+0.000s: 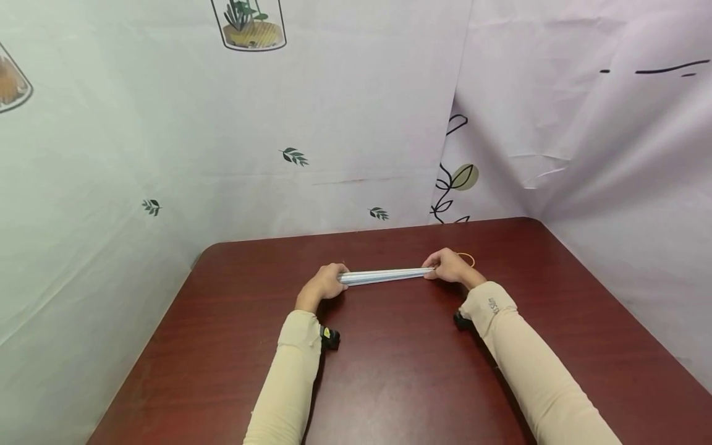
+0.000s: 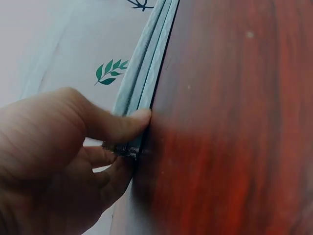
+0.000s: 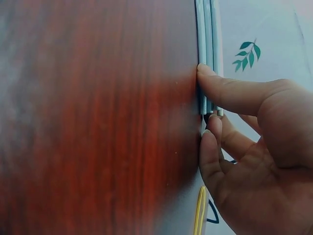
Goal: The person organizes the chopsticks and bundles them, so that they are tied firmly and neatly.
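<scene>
A bundle of several long, thin, whitish-blue sticks (image 1: 386,276) lies side by side, spanning crosswise between both hands close over the table. The left hand (image 1: 327,281) pinches the bundle's left end, with its thumb across the near side in the left wrist view and its other fingers behind and below the ends. At the opposite end the right hand (image 1: 449,267) pinches the sticks (image 3: 210,39) between thumb and fingers, the curled fingertips just past the stick ends. A thin yellow rubber band (image 1: 471,256) lies on the table right beside the right hand.
The dark red-brown wooden table (image 1: 389,371) runs back to a pale cloth backdrop (image 1: 361,111) printed with leaves and jars. More of this cloth hangs along the left and right sides. Each wrist carries a small black camera (image 1: 330,338) under a beige sleeve.
</scene>
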The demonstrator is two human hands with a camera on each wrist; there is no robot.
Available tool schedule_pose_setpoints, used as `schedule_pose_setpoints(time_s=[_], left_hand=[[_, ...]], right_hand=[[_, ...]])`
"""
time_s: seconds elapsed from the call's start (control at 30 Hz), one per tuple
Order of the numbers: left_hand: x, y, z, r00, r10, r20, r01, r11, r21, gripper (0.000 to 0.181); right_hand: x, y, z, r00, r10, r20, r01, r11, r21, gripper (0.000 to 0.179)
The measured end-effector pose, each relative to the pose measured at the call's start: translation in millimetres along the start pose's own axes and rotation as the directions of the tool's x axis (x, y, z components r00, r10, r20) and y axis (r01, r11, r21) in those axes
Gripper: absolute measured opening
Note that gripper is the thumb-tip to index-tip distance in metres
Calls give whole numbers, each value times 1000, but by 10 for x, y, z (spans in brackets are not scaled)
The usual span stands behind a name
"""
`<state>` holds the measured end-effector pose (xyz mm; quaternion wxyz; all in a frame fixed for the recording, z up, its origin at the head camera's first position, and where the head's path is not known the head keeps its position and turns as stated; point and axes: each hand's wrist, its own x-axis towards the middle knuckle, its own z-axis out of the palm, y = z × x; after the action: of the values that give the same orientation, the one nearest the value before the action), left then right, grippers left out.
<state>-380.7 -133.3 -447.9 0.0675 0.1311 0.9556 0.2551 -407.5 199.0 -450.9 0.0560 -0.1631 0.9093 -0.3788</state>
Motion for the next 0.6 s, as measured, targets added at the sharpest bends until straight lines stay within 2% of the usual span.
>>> schedule_pose_setpoints(time_s=[0.2,0.37,0.6], left_hand=[[0,3,-10,1000,0,-4,0,1000,19,34],[2,14,-10,1000,-12,-15,12,1000,12,31],[8,16,-2,1000,-11,-22,12,1000,19,28]], right_hand=[[-7,-11,3,1000,7,13,-8,1000,11,12],[-1,-10,18,1000,8,21,-7,1000,-28,13],[6,-5,27,999,-44,21,45,995,-91,9]])
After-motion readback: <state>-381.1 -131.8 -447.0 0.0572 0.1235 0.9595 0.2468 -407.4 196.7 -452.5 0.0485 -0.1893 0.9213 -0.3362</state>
